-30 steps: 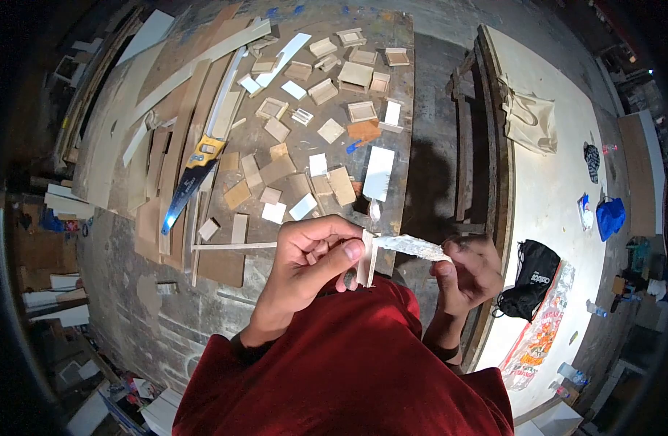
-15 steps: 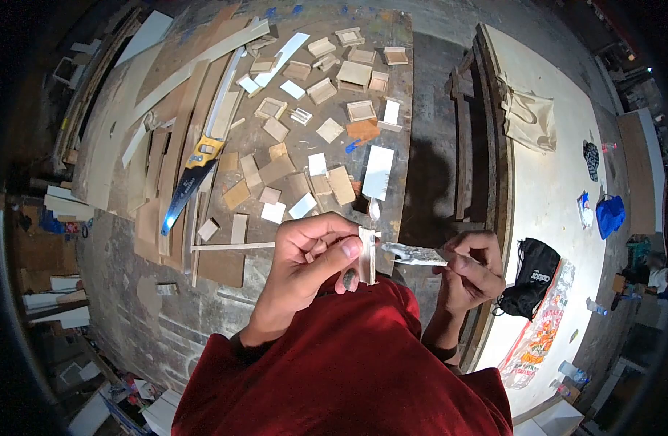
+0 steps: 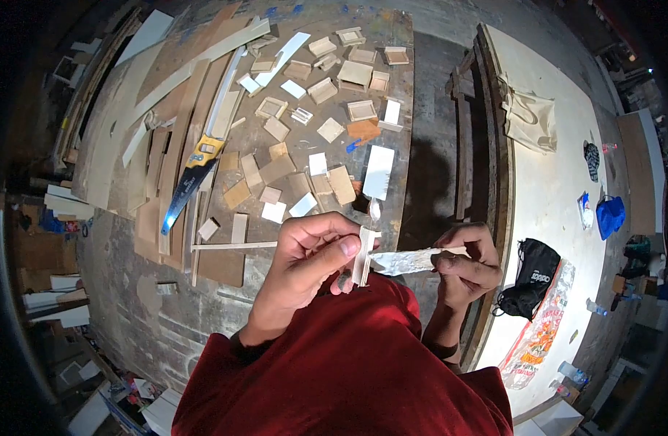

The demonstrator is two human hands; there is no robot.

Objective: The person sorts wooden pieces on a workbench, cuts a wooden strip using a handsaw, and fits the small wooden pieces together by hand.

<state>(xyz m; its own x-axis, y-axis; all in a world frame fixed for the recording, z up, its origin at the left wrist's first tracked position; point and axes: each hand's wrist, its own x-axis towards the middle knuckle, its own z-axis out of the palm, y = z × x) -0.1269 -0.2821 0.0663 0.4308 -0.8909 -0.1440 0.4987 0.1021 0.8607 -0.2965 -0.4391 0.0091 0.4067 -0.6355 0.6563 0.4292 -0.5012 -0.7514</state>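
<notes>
My left hand point(image 3: 299, 263) pinches a small wooden piece point(image 3: 362, 263) with raised edges between thumb and fingers, holding it upright above my lap. From the right, my right hand point(image 3: 473, 263) grips a flat wooden stick point(image 3: 412, 261) coated in a white, glue-like paste. The stick's pale tip meets the right side of the wooden piece in this view. Just beyond the left fingers, a white rectangular board point(image 3: 378, 174) lies on the worktable, with a shiny whitish blob point(image 3: 375, 211) at its near end.
Several small wooden boxes and panels point(image 3: 354, 75) are spread over the worktable point(image 3: 312, 145). A yellow-handled handsaw point(image 3: 192, 182) rests on long boards to the left. On the pale table at right are a black drawstring bag point(image 3: 535, 280), a plastic bag point(image 3: 541, 327) and a canvas tote point(image 3: 530, 120).
My right hand has brought the coated stick leftward to the wooden piece, turning its broad white face into view. The left hand has tilted the piece slightly.
</notes>
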